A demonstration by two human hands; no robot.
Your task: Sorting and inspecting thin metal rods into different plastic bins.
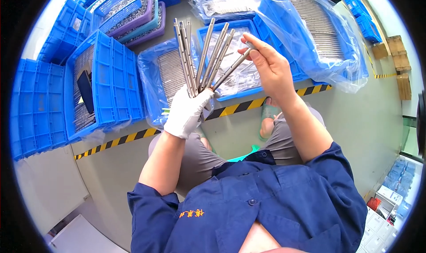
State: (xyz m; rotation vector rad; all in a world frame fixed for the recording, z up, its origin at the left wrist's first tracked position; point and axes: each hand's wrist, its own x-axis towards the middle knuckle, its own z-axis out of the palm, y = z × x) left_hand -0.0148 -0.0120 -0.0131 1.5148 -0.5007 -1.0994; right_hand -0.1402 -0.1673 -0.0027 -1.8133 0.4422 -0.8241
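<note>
My left hand (pixel 184 115), in a white glove, is closed round the lower ends of several slim metal rods (pixel 216 57). Their upper ends fan out, and small holes show along some of them. Bare, my right hand (pixel 273 71) pinches the top of one metal rod (pixel 232 69) between thumb and fingers. This rod leans out to the right, its lower end at my left hand. Just beyond the hands is a blue crate (pixel 242 93) holding plastic wrap and what look like rods. Left of it, a plastic-lined crate (pixel 148 75) contains rows of similar rods.
A large plastic-lined crate (pixel 355 66) of rods stands at the far right. Blue crates (pixel 113 75) are stacked at the left, with baskets (pixel 162 20) of small metal parts behind. Yellow-black tape (pixel 128 139) crosses the floor before my feet.
</note>
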